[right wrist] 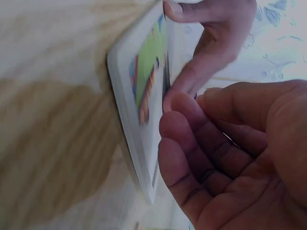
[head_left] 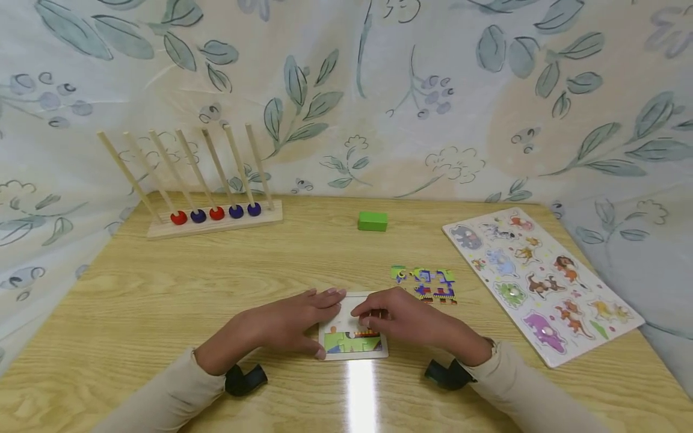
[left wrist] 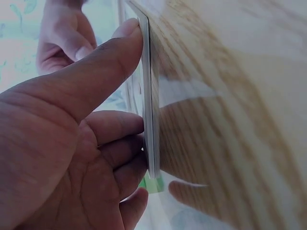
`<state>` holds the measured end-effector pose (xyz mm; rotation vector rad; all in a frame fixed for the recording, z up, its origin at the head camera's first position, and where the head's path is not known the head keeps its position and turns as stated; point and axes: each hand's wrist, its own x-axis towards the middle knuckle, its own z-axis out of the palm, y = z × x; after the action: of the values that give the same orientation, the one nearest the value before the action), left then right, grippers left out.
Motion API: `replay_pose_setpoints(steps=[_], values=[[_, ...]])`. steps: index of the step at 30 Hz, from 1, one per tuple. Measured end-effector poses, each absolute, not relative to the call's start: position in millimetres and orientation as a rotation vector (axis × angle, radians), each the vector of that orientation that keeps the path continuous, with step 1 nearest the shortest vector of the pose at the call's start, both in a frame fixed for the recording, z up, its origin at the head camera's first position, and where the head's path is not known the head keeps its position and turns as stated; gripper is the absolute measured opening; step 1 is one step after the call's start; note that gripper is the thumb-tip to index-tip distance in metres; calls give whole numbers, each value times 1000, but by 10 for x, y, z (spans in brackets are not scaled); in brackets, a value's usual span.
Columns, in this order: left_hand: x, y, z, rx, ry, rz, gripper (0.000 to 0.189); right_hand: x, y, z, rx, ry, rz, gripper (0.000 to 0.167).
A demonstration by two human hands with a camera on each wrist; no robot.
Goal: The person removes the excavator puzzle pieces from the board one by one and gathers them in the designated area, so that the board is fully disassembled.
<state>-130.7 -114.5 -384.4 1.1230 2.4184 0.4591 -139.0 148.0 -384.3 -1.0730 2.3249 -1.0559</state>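
Observation:
A small white puzzle tray (head_left: 341, 307) lies on the table with joined green picture pieces (head_left: 346, 343) along its near side. My left hand (head_left: 295, 322) rests at the tray's left side, fingers extended; its thumb (left wrist: 120, 48) presses on the rim in the left wrist view. Over the tray's right part, my right hand (head_left: 408, 319) has curled fingers. In the right wrist view its thumb tip (right wrist: 211, 96) comes close to the index fingertip (right wrist: 184, 103); I cannot tell whether a small piece sits between them. Loose puzzle pieces (head_left: 425, 282) lie behind the right hand.
A white board with animal pieces (head_left: 498, 288) lies at the right. Back left stands a wooden rack (head_left: 216, 225) with upright pegs and several red and blue beads. A green block (head_left: 372, 221) sits at the back middle. Patterned cloth (head_left: 379, 108) hangs behind the table (head_left: 189, 270).

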Motion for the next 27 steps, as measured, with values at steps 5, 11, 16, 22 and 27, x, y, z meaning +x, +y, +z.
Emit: replay_pose_setpoints(steps=[5, 11, 16, 22, 27], values=[[-1303, -1157, -3851, 1146, 2429, 454, 84, -1355, 1388, -3877, -1072, 2296, -1104, 22], [-1306, -1166, -3849, 1160, 2423, 458, 83, -1313, 1309, -3899, -1051, 2189, -1159, 23], [-1309, -1169, -3847, 1169, 2423, 460, 84, -1303, 1269, -3909, -1046, 2154, -1194, 25], [-1307, -1152, -3878, 1161, 2422, 499, 85, -1296, 1272, -3967, -1036, 2152, -1200, 24], [-1314, -1148, -3888, 1143, 2422, 509, 85, -1290, 1284, -3987, -1025, 2144, -1208, 25]])
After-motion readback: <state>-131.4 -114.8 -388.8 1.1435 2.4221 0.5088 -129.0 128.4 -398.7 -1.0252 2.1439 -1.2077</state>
